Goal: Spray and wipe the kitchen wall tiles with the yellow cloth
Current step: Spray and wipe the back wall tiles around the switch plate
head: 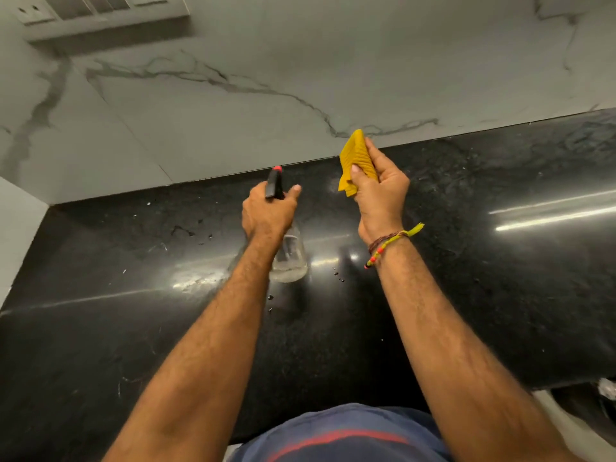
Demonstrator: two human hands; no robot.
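My left hand (268,211) grips a clear spray bottle (290,258) by its black trigger head with a red nozzle tip, which points at the wall. The bottle hangs above the black counter. My right hand (380,191) holds a bunched yellow cloth (356,158), raised just in front of the lower edge of the grey marble-look wall tiles (266,111). Whether the cloth touches the tiles I cannot tell.
A glossy black stone counter (133,311) runs below the tiles, with small water drops near the bottle. A switch panel (100,11) sits on the wall at the top left. A side wall (16,221) closes the counter on the left.
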